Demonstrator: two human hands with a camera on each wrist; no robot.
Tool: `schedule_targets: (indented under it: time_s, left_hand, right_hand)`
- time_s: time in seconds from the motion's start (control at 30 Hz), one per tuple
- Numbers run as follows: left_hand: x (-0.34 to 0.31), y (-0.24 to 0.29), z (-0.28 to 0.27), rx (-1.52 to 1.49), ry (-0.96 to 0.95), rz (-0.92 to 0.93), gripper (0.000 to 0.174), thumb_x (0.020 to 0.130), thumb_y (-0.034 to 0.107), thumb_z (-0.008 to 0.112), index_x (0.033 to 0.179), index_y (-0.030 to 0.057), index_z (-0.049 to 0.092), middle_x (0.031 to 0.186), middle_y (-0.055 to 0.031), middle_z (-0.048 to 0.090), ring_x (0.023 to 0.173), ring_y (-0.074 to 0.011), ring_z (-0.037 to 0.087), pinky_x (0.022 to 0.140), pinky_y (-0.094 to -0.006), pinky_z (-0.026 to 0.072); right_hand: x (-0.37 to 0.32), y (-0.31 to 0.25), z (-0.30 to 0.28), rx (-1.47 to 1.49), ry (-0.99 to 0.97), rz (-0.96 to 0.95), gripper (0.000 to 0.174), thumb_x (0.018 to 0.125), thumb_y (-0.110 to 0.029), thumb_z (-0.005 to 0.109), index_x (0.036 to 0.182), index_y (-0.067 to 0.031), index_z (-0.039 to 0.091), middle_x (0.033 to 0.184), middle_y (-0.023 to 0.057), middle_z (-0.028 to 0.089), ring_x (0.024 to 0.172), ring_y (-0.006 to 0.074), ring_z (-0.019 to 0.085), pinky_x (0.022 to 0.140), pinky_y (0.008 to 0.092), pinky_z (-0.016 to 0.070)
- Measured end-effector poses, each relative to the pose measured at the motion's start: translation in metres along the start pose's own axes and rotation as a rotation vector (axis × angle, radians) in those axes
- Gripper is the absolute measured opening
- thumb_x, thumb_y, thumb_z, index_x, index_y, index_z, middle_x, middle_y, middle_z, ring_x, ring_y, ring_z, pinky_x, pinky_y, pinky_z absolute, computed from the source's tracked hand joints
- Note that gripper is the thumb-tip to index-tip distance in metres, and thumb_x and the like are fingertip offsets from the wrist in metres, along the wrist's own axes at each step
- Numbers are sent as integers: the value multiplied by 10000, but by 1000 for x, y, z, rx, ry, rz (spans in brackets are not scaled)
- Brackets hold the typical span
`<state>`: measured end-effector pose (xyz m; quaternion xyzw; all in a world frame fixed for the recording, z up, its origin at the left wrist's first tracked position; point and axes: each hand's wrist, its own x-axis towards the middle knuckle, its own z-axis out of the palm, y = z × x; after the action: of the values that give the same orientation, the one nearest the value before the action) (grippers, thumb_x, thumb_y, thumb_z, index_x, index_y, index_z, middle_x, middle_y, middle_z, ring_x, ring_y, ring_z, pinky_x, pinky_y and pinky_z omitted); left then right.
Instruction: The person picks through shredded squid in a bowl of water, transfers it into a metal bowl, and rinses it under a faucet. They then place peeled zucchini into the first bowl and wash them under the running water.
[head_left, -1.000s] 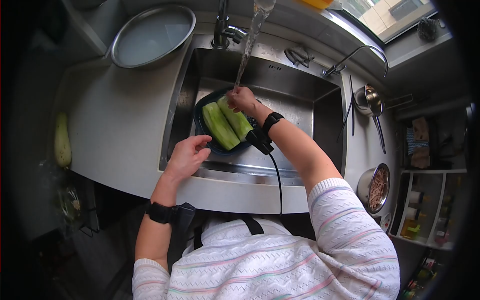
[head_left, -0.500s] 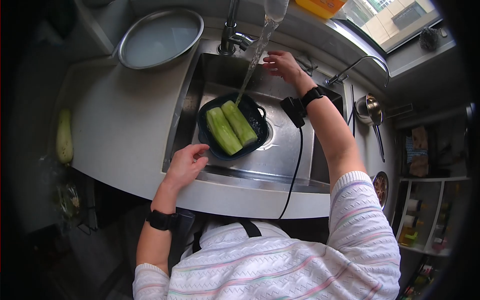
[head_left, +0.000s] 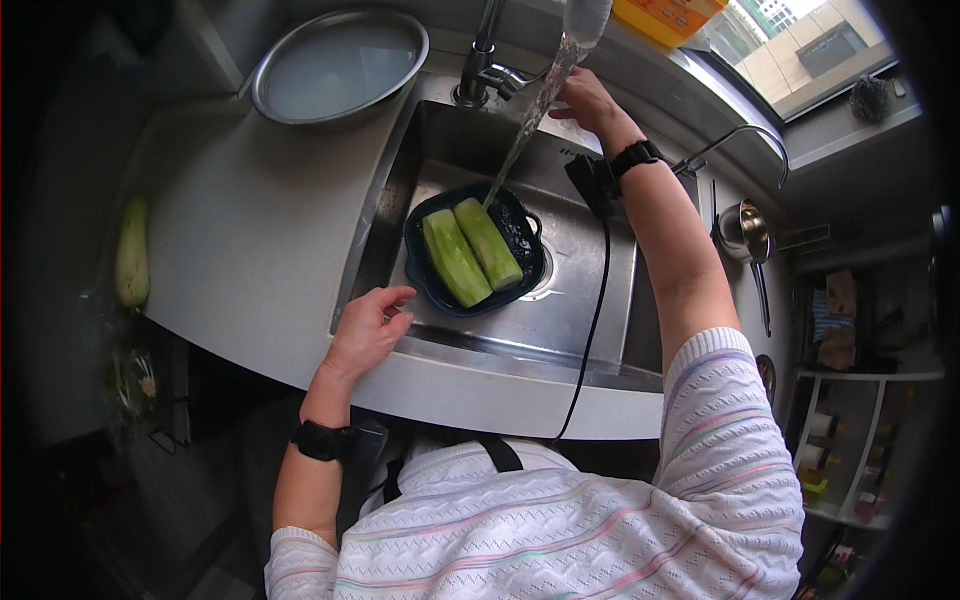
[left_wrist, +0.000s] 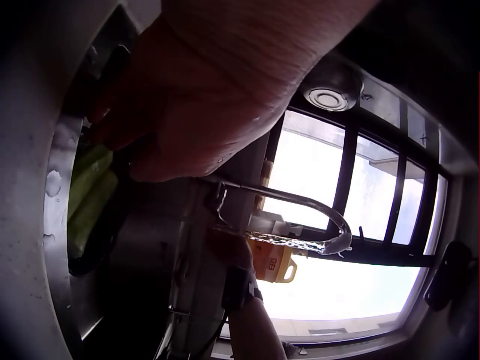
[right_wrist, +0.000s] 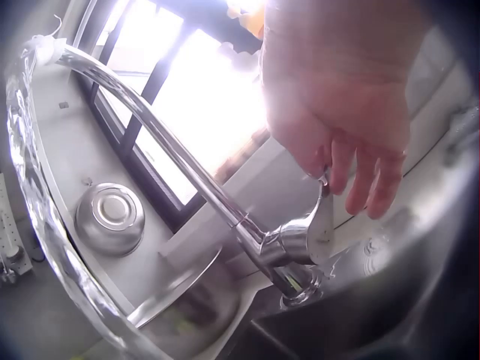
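In the head view, two peeled green gourd pieces (head_left: pixel 455 257) lie side by side in a dark blue basket (head_left: pixel 535 277) inside the sink, and water (head_left: pixel 525 130) runs down onto that basket. My right hand (head_left: pixel 592 103) reaches behind the stream to the faucet (head_left: pixel 482 72). The right wrist view shows this hand (right_wrist: pixel 341 112) with its fingertips pinching the end of the faucet lever (right_wrist: pixel 319 229). My left hand (head_left: pixel 368 330) hovers by the sink's front left edge, fingers loosely bent, holding nothing. The left wrist view shows it (left_wrist: pixel 187 112) near the gourd pieces (left_wrist: pixel 90 199).
A metal basin (head_left: pixel 340 72) of cloudy liquid stands at the back left of the counter. Another gourd (head_left: pixel 132 252) lies at the far left. A second thin tap (head_left: pixel 745 132) and a small pot (head_left: pixel 745 230) are on the right. A black cable (head_left: pixel 598 330) hangs across the sink.
My right hand has moved from the gourd pieces in the basket up and back to the faucet lever. My left hand has barely moved. The water still runs.
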<state>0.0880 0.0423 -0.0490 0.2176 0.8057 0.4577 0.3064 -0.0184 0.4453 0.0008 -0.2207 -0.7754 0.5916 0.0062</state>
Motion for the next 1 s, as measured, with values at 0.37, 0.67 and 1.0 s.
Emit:
schedule_targets:
  time_s: [0.37, 0.67, 1.0]
  left_hand:
    - [0, -9, 8, -8, 69, 48, 271, 785, 87, 592, 1048, 23, 601, 875, -92, 607, 766, -172, 599, 710, -273, 489]
    - [-2, -19, 26, 85, 294, 165, 197, 768, 18, 553, 949, 18, 630, 821, -90, 589, 682, -172, 582, 629, -263, 470]
    - [-3, -20, 27, 130, 280, 165, 198, 743, 21, 532, 912, 31, 633, 861, -123, 600, 736, -276, 597, 660, -330, 480]
  right_hand:
    - [-4, -6, -2, -11, -14, 15, 510, 844, -118, 525, 1297, 30, 344, 1210, 139, 484, 1063, 260, 523, 764, 410, 514]
    - [-4, -7, -4, -13, -55, 14, 501, 846, -126, 518, 1290, 33, 348, 1214, 142, 482, 1092, 263, 507, 779, 406, 518]
    - [-7, -11, -3, -12, -67, 15, 486, 844, -125, 525, 1275, 28, 359, 1208, 138, 487, 1108, 263, 498, 813, 424, 504]
